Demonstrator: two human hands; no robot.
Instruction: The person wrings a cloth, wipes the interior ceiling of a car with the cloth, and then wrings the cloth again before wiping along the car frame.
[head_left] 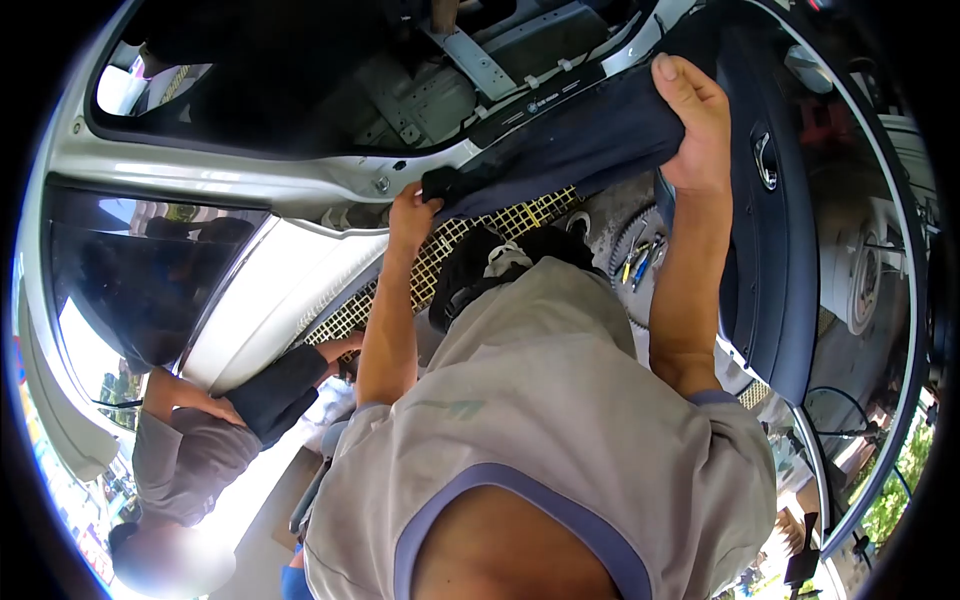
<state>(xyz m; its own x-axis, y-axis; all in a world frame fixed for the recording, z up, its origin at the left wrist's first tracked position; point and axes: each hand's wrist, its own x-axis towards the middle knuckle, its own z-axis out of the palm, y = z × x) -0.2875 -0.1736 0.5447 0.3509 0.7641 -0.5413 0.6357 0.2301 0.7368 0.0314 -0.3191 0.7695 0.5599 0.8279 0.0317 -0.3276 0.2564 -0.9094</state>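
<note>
Holding a long, dark navy, cloth-like strip (585, 145) at one o'clock, beside the white metal car body (290, 180); pinching its lower end in the left hand (411, 215) at eleven, gripping its upper end in the right hand (700, 130) toward two, near yellow metal grating (515, 218).

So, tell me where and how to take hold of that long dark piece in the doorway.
Best grip the dark piece by its two ends, coming from the wearer's side, as the left hand and right hand do. It is long and looks soft and creased, so one grip would probably let the far end sag.
</note>
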